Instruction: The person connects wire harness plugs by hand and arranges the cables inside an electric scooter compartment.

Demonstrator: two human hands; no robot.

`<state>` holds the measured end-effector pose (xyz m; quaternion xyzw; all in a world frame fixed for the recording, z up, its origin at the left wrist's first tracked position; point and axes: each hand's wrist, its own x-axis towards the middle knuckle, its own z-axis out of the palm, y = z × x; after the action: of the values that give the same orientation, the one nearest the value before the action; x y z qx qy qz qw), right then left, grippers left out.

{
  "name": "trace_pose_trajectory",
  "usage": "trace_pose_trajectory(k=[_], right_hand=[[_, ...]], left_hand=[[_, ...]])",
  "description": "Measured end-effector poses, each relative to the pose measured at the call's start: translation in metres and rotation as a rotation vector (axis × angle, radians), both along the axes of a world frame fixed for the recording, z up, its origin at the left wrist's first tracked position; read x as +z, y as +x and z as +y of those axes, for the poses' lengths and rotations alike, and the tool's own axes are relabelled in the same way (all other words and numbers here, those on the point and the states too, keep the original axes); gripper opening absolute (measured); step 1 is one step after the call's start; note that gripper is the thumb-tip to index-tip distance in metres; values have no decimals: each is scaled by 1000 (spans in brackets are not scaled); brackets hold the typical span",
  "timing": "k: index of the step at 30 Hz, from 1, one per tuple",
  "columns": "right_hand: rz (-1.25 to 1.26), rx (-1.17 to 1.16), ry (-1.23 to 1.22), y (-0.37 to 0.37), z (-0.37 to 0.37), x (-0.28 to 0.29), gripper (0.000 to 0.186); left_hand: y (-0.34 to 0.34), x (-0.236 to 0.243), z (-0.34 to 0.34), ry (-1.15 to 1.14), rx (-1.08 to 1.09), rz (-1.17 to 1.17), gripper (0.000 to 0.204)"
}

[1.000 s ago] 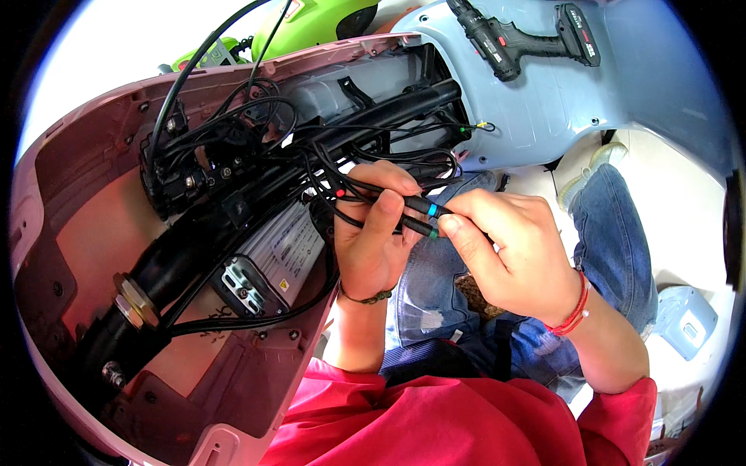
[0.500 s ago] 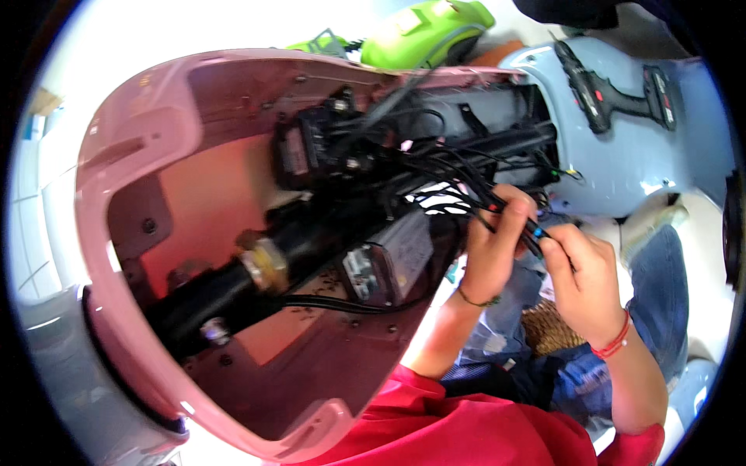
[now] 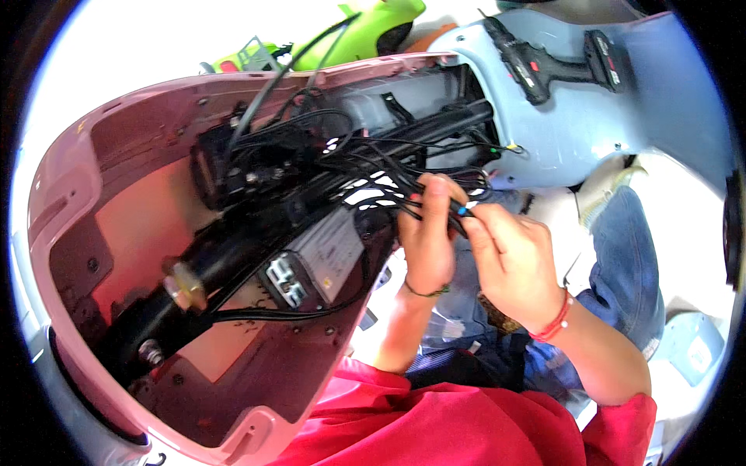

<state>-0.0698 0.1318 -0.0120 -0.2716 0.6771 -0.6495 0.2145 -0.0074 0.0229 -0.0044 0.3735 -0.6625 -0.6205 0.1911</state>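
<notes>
A bundle of thin black cables (image 3: 382, 165) runs out of an open pink body shell (image 3: 58, 202). My left hand (image 3: 432, 233) is closed round the cables, thumb on top, near a small red mark. Close beside it, my right hand (image 3: 513, 252) pinches the black cable connector with a blue band (image 3: 464, 211). Its far end is hidden by my fingers. Inside the shell, a silver box with white sockets (image 3: 322, 264) lies left of my hands. A black metal tube (image 3: 233, 248) with a brass-coloured nut (image 3: 185, 286) crosses the shell.
A black cordless drill (image 3: 548, 66) lies on a light blue panel (image 3: 559, 140) at the upper right. Green body parts (image 3: 350, 39) stand behind the shell. A loose black cable (image 3: 268, 97) sticks up over its far edge. My jeans-clad leg (image 3: 622, 272) is at the right.
The whole scene has shifted left in view. Both hands remain on the cables, and the blue-banded connector is still between them.
</notes>
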Motion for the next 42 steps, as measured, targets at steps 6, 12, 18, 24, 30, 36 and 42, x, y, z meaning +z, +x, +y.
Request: trace_pose_trajectory(k=[6,12,18,24,30,36,42], right_hand=[[35,1,-29,2,-1,2,8],[4,-21,-10,2,-5,2,8],[-335,84,-73,-16,-8,-13,16],[-584,10,-55,-37,-17,-32,22],[-632,-25,-97,-51,-14,-38,18],[-627,22,-374,-68,-12,-49,25],[-379,-50,-211,-82,-17,-68,19]], left_hand=[[3,3,-1,-22,-86,47,36],[2,1,-3,32,-101,49,34],[0,-1,0,267,74,181,37],[13,6,0,299,71,143,21],[28,17,-6,460,44,173,34],[30,19,-9,597,91,260,38],[33,24,-9,642,-44,413,38]])
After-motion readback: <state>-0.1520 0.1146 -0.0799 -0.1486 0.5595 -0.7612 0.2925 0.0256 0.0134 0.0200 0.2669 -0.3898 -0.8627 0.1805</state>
